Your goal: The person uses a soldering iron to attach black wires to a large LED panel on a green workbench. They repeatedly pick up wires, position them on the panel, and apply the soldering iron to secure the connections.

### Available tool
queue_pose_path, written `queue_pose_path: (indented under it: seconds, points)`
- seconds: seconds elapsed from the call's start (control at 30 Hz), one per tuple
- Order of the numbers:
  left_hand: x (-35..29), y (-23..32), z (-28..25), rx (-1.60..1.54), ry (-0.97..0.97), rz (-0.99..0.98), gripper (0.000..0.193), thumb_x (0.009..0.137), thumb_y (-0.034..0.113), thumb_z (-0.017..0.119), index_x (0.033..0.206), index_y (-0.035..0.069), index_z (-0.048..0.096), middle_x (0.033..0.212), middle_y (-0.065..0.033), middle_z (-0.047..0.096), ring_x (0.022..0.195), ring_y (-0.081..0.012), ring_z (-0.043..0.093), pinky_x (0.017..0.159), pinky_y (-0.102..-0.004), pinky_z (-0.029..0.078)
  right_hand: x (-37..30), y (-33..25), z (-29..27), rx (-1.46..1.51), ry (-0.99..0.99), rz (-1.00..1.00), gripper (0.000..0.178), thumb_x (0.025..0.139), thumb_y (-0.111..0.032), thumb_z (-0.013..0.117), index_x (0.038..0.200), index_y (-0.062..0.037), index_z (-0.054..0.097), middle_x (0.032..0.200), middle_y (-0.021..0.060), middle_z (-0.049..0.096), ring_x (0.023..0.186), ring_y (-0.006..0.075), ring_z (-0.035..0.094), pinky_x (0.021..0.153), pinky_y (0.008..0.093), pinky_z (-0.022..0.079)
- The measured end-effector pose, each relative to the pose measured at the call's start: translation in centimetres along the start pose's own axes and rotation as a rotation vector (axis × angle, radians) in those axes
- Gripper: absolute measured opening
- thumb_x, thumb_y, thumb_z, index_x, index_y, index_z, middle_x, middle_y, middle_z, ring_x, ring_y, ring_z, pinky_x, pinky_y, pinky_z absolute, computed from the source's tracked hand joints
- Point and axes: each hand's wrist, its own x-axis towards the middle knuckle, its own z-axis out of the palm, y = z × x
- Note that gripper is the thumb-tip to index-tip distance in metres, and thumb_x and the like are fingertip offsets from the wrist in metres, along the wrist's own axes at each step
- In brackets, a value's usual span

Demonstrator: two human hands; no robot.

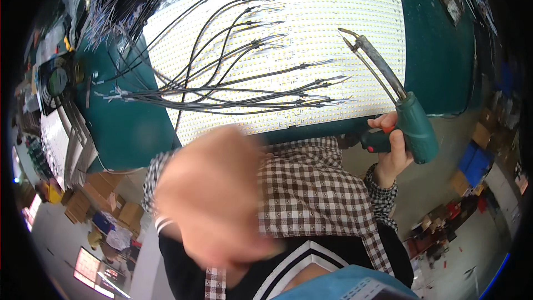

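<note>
My right hand grips the handle of a green soldering gun, its fingers wrapped round the grip by a red trigger. The gun's metal barrel and thin side tube point up and left, the tip over a large white LED board. My left hand is raised close to the camera, smeared by motion. Its fingers cannot be made out, nor whether it holds anything. Black two-ended cables lie across the board's left and middle, with thin bare-ended wires fanned out near small spots on it.
The board lies on a green table. A bundle of loose dark wires sits at the far left. Beside it stands a small round black fan-like device, with white strips below. Cardboard boxes stand on the floor at left.
</note>
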Motion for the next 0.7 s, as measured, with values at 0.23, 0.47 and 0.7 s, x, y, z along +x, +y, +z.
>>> queue_pose_path:
  seconds: [0.23, 0.47, 0.7]
  points:
    - [-1.8, 3.9, -8.6, 0.959, 0.327, 0.104, 0.023, 0.089, 0.030, 0.066, 0.093, 0.008, 0.066, 0.088, -0.0053, 0.063, 0.067, -0.0131, 0.058, 0.060, -0.0323, 0.047, 1.2, -0.3, 0.0, -0.044, -0.040, -0.053, 0.034, 0.095, -0.015, 0.058, 0.117, 0.0102, 0.055, 0.094, 0.0170, 0.062, 0.081, 0.0265, 0.065, 0.072, 0.0427, 0.059]
    - [-2.7, 3.4, -10.3, 1.013, 0.375, 0.011, 0.022, 0.090, 0.027, 0.065, 0.095, 0.006, 0.065, 0.090, -0.0063, 0.063, 0.070, -0.0141, 0.058, 0.063, -0.0322, 0.047, 1.3, -0.5, 0.1, -0.059, -0.053, -0.089, 0.029, 0.095, -0.016, 0.060, 0.108, 0.0091, 0.059, 0.089, 0.0160, 0.063, 0.079, 0.0253, 0.065, 0.072, 0.0418, 0.060]
    - [-3.0, 3.4, -10.6, 1.020, 0.399, -0.023, 0.021, 0.090, 0.025, 0.065, 0.097, 0.005, 0.064, 0.092, -0.0074, 0.063, 0.073, -0.0151, 0.059, 0.066, -0.0322, 0.048, 1.3, -0.6, 0.2, -0.021, -0.022, -0.069, 0.028, 0.095, -0.016, 0.060, 0.108, 0.0091, 0.059, 0.090, 0.0161, 0.063, 0.078, 0.0252, 0.066, 0.072, 0.0422, 0.060]
